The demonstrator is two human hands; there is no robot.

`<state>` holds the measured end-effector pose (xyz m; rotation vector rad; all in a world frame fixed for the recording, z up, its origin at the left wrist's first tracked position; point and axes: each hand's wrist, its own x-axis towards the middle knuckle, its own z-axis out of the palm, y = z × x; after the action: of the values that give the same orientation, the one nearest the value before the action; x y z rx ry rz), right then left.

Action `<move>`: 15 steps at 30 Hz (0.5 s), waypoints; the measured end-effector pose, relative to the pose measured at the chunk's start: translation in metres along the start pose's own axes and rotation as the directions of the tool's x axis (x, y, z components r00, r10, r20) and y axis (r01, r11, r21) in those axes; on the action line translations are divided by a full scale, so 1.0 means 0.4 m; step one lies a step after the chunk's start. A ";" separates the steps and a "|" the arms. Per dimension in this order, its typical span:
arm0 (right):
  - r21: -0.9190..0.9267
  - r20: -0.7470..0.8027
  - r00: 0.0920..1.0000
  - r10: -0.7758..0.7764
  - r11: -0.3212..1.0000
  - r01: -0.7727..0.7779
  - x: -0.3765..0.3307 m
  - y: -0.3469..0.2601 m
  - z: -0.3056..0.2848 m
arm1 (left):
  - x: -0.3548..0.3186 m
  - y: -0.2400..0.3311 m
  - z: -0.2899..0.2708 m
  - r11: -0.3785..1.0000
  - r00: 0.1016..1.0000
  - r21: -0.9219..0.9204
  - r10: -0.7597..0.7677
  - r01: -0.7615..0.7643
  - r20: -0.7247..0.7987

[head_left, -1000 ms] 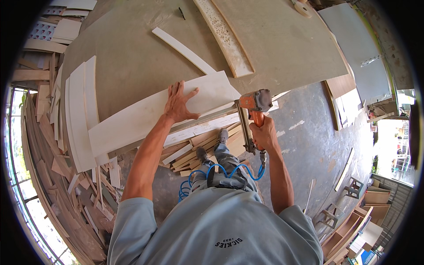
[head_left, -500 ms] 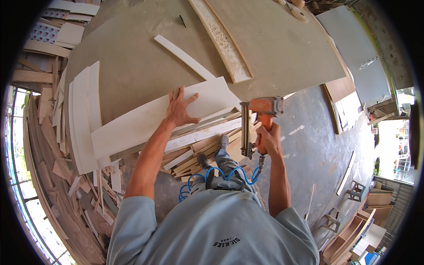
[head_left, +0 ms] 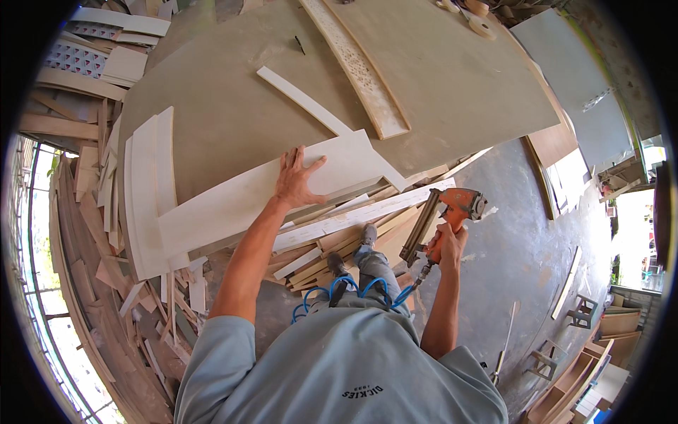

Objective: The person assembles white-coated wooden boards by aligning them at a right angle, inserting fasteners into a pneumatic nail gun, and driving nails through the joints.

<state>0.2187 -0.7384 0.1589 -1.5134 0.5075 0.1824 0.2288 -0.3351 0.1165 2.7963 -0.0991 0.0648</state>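
Note:
My left hand (head_left: 298, 180) lies with fingers spread on a long white board (head_left: 240, 191), near its front edge. Beneath that board is a broad brown-grey work surface (head_left: 219, 85). In my right hand (head_left: 449, 244) is an orange nail gun (head_left: 462, 203), gripped by its handle and tilted, off to the right of the board and apart from it. A coiled blue air hose (head_left: 371, 284) runs from the gun's base toward my waist. A narrow white strip (head_left: 304, 100) touches or nearly touches the board's far edge.
Tall white panels (head_left: 150, 191) lie at the surface's left. A long wood-edged trough (head_left: 357, 67) and a dark pen (head_left: 299, 44) lie farther back. Wood strips (head_left: 304, 265) are stacked below the front edge by my feet. Offcuts fill the left; stools (head_left: 583, 311) stand at right.
The nail gun has moved down and to the right, away from the board's end, and has tilted. My left hand keeps its place on the board while the whole view shifts slightly.

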 end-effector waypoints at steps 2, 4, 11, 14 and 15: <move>0.017 0.012 1.000 -0.014 1.000 0.014 0.005 0.013 0.003 | 0.000 -0.002 -0.007 1.000 1.000 0.007 0.006 -0.006 0.006; 0.024 0.033 0.999 -0.036 0.999 0.035 0.008 0.011 0.009 | 0.005 0.000 -0.015 1.000 1.000 0.019 0.011 -0.011 0.012; 0.019 0.191 0.971 -0.143 0.990 0.142 0.019 -0.073 0.054 | 0.004 -0.012 -0.052 0.994 0.992 0.077 0.072 -0.080 0.100; -0.011 0.274 0.953 -0.129 0.991 0.137 0.012 -0.075 0.071 | -0.001 -0.012 -0.057 0.992 0.989 0.073 0.092 -0.101 0.115; -0.033 0.304 0.945 -0.122 0.990 0.138 0.009 -0.078 0.074 | 0.002 -0.013 -0.054 0.992 0.990 0.066 0.097 -0.104 0.106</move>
<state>0.2413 -0.7123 0.1850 -1.5321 0.1588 0.3201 0.2294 -0.3230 0.1350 2.8641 -0.2680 -0.0524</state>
